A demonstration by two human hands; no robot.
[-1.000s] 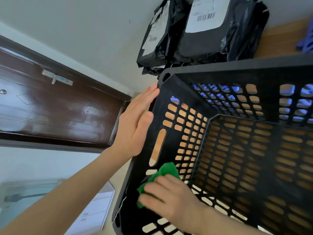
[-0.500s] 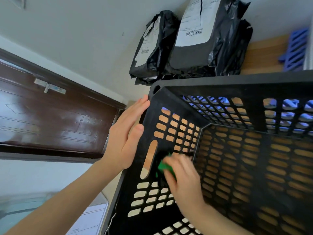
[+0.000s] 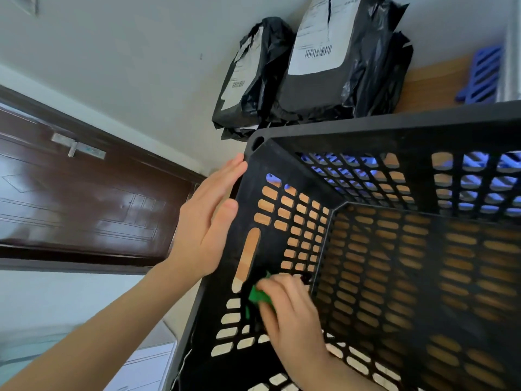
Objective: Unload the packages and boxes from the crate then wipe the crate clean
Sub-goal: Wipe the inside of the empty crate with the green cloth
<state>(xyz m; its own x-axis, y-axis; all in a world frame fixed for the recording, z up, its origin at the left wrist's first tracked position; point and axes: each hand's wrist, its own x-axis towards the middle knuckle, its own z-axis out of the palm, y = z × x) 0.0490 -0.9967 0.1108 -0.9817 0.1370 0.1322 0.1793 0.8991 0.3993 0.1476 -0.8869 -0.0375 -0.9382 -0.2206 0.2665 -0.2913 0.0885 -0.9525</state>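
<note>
Hands worked an emptied crate (image 3: 394, 131), packages (image 3: 318, 60) stacked behind it against the wall. Left hand (image 3: 203, 221), fingers straight and together, braced the outside wall; right hand (image 3: 293, 317) pinched a green cloth (image 3: 258, 296) against the inside. Wiping looked unfinished. Crate sat mouth-up, long axis unclear.

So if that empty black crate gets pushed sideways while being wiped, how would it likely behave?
The crate is probably light for its size: its walls and floor are mostly holes. It would likely slide on the wooden surface, which may be why the left hand braces its outer wall. It looks stiff; the wall shows no bowing under the right hand pressing the cloth.
</note>
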